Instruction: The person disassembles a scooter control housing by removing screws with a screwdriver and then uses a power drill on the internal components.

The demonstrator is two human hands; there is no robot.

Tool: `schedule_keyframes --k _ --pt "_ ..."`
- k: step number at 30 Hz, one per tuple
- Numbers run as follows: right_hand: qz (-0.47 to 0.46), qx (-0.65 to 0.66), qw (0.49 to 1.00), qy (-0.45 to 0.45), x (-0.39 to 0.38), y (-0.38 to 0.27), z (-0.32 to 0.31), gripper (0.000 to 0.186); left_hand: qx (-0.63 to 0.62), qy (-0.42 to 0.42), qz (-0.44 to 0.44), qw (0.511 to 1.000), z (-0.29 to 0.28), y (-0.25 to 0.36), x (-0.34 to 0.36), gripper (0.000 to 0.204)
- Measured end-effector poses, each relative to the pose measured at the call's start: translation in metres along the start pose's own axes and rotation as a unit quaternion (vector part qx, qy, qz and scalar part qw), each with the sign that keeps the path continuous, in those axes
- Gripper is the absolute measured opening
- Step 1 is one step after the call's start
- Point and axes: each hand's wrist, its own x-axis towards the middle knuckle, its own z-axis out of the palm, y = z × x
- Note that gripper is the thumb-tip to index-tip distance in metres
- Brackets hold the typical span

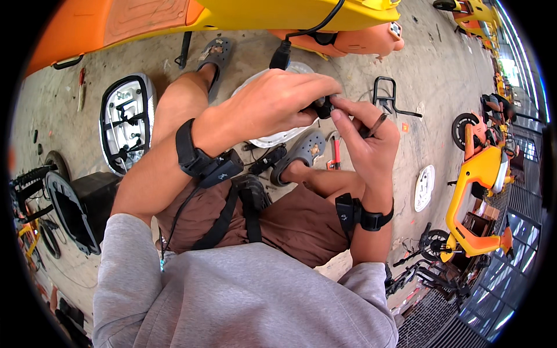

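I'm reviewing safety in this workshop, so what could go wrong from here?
The black part, held between the left hand and the right hand, is small and could slip and drop to the floor.

The dark rod sticking out of the right hand might poke or scratch something if that hand turns.

The red tool, lying on the floor near the right clog, could be kicked or stepped on.

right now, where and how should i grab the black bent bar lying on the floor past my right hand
Probably take the black bent bar by its straight leg, from the right, once the right hand is free: that leg juts out alone from the loop, with floor around it.
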Motion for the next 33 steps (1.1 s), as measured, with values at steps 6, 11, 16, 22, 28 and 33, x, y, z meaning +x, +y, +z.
schedule_keyframes --k 6,11,16,22,28,33 --pt "-0.04 -0.001 0.999 0.016 0.003 0.0 0.002 0.015 0.015 0.0 0.016 1.0 0.003 -0.002 -0.001 0.052" --pt "-0.043 -0.005 0.999 0.016 0.004 0.004 0.0 0.014 0.022 0.011 0.039 0.999 0.003 -0.002 0.0 0.048" --pt "-0.02 -0.005 1.0 0.023 0.003 -0.002 -0.002 0.015 0.023 0.024 0.05 0.998 0.003 -0.003 0.001 0.046" --pt "-0.019 -0.021 0.999 0.018 0.002 0.004 -0.004 0.016 0.012 0.007 0.05 0.999 0.005 -0.002 -0.001 0.046" --pt "0.005 0.002 1.0 -0.011 0.002 -0.006 -0.008 0.016 0.007 0.011 0.041 0.999 0.005 -0.001 -0.001 0.047" --pt "-0.022 -0.014 1.0 0.016 0.002 0.001 -0.005 0.016 0.018 0.012 0.053 0.998 0.006 -0.001 -0.003 0.048"
